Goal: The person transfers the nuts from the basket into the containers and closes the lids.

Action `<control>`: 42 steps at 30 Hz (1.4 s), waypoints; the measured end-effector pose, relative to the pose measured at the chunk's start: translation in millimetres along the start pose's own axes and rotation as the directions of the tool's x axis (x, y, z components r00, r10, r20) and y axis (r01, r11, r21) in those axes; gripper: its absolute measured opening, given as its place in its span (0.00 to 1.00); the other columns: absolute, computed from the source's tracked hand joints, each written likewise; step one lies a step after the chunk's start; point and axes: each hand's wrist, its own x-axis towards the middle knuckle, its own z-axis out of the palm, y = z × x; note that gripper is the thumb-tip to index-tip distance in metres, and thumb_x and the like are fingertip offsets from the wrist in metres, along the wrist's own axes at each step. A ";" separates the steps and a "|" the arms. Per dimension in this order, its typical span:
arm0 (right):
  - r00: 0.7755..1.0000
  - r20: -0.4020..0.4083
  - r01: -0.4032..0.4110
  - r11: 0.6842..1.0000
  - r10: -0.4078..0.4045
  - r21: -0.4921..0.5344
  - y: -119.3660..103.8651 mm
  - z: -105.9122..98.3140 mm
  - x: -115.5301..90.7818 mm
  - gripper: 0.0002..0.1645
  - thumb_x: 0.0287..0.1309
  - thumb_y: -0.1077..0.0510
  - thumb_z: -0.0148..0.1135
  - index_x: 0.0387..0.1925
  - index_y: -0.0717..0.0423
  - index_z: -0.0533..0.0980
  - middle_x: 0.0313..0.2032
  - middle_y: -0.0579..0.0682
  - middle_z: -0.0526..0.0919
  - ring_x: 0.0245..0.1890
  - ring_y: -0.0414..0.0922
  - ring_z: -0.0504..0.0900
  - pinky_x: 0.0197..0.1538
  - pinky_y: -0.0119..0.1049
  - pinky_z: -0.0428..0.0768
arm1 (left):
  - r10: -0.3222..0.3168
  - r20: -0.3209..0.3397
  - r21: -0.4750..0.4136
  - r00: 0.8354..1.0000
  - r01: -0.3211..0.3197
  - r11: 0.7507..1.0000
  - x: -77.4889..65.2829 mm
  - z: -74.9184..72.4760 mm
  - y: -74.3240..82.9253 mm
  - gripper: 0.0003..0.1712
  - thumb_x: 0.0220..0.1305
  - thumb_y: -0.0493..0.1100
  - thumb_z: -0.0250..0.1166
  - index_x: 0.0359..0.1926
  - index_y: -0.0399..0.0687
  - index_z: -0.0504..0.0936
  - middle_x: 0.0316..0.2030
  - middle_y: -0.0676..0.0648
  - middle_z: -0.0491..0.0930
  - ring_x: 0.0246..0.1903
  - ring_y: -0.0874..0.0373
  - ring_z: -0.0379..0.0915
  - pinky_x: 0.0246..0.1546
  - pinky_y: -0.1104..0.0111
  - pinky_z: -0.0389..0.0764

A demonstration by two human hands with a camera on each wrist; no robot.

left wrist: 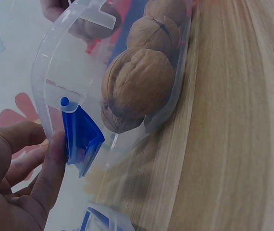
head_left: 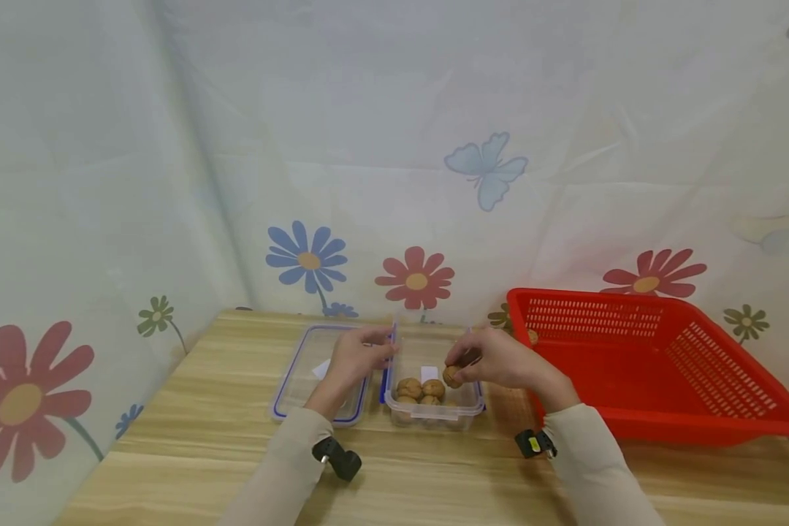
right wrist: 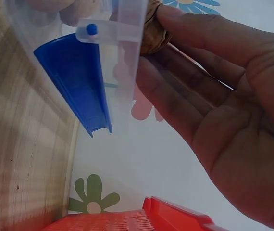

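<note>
A clear plastic food container [head_left: 432, 418] with blue side latches stands on the table, several walnuts [head_left: 410, 388] lying in its near part. My right hand [head_left: 502, 358] pinches a walnut [head_left: 452, 377] between thumb and fingers, over the container's right side. In the right wrist view that walnut [right wrist: 155, 34] shows partly behind the container's rim. My left hand [head_left: 356, 356] holds the container's left rim with its fingertips. Seen from the left wrist, the fingers [left wrist: 53, 161] lie right by the hanging blue latch [left wrist: 80, 137].
A clear lid [head_left: 288, 400] with a blue seal lies left of the container, partly under my left forearm. To the right is a large red plastic basket [head_left: 631, 427], with a walnut [head_left: 532, 337] at its left side. A flower-printed curtain [head_left: 394, 183] hangs behind the table.
</note>
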 end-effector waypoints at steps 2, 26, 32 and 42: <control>1.000 0.004 -0.008 1.000 0.008 -0.020 -0.5 1.5 0.6 0.09 0.63 0.64 0.76 0.45 0.55 0.89 0.41 0.46 0.89 0.41 0.45 0.88 0.49 0.40 0.91 | 0.002 0.005 -0.004 1.000 -0.002 1.000 -0.3 -0.4 0.2 0.22 0.65 0.33 0.73 0.61 0.35 0.86 0.46 0.39 0.87 0.36 0.50 0.88 0.39 0.63 0.92; 0.999 0.053 -0.007 0.994 0.013 -0.105 -8.8 14.1 6.6 0.11 0.58 0.68 0.79 0.43 0.59 0.89 0.39 0.47 0.89 0.37 0.40 0.86 0.49 0.37 0.90 | 0.003 0.008 -0.004 1.000 -0.003 1.000 0.0 -0.8 2.1 0.22 0.66 0.33 0.73 0.61 0.36 0.85 0.47 0.39 0.87 0.38 0.51 0.88 0.40 0.63 0.92; 0.999 0.040 -0.025 0.993 0.030 -0.119 -9.3 15.7 6.9 0.11 0.57 0.67 0.79 0.43 0.59 0.90 0.38 0.47 0.89 0.36 0.40 0.85 0.49 0.38 0.90 | 0.000 0.006 0.001 1.000 0.000 1.000 -0.5 -0.5 3.5 0.22 0.67 0.33 0.73 0.61 0.36 0.85 0.47 0.39 0.86 0.38 0.50 0.88 0.40 0.63 0.92; 0.998 0.030 -0.052 0.989 0.056 -0.139 -8.6 16.8 6.4 0.11 0.58 0.66 0.79 0.43 0.57 0.89 0.39 0.47 0.89 0.37 0.42 0.85 0.50 0.40 0.90 | -0.003 0.006 0.004 1.000 0.003 1.000 -1.2 -0.5 2.2 0.22 0.67 0.33 0.72 0.62 0.36 0.85 0.46 0.40 0.87 0.38 0.50 0.88 0.41 0.63 0.92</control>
